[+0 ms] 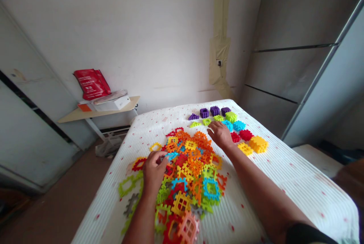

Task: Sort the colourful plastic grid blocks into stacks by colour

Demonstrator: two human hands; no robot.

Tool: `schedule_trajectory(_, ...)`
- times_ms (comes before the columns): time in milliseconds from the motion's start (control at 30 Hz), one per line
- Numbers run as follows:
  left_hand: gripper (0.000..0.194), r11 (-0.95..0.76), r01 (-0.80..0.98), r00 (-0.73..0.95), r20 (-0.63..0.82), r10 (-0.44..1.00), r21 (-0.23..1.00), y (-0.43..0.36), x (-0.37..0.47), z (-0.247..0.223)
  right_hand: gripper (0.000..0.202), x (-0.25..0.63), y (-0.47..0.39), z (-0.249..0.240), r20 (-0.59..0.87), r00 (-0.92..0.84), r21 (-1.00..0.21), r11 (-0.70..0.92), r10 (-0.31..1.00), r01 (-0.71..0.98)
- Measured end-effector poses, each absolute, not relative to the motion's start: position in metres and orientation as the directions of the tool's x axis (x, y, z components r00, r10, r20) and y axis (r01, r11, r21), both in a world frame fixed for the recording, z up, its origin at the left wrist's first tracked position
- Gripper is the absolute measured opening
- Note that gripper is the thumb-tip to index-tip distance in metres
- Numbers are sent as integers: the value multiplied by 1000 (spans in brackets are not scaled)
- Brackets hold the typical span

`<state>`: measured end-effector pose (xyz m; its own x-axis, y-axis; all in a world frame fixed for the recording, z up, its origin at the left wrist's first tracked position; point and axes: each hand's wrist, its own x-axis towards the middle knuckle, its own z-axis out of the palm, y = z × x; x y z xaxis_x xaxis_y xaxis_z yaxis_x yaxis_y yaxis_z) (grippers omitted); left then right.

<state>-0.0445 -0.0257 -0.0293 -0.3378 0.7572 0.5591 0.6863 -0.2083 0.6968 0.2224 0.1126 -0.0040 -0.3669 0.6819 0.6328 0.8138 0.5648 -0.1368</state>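
Note:
A loose pile of colourful plastic tiles (182,202) covers the middle of the bed-like surface. My left hand (155,168) is over the pile's left side, fingers curled and close to a blue tile (172,156); whether it grips that tile is unclear. Further right, my right hand (220,134) reaches to the sorted stacks, fingers bent beside the light blue tiles (227,125) and below a small green tile (206,122). Its fingertips are partly hidden. Purple stacks (214,111) stand at the back, with green (231,116), red (246,135) and yellow (258,144) stacks nearer.
A white quilted cover (284,183) with red specks lies under everything. At the left, a small table (68,116) holds red packets (92,85) and a white box (118,103). A grey cabinet (275,69) stands at the right, beside the wall.

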Motion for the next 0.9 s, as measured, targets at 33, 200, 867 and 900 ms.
schedule_trajectory(33, 12, -238, 657, -352, 569, 743, 716, -27, -45, -29, 16, 220, 111, -3, 636, -373, -160, 589, 675, 792)
schedule_trajectory(200, 6, -388, 650, -287, 684, 671, 653, -29, -41, -24, 15, 199, 95, 0, 566, -374, -467, 660, 735, 589)
schedule_trajectory(867, 9, -445, 584, -251, 673, 696, 679, -34, -30, -20, 44, 147, 42, -2, 368, -659, -815, 568, 656, 110)
schedule_trajectory(900, 15, -429, 576, -266, 656, 706, 695, -33, -31, -22, 44, 150, 45, -1, 382, -650, -795, 592, 657, 132)
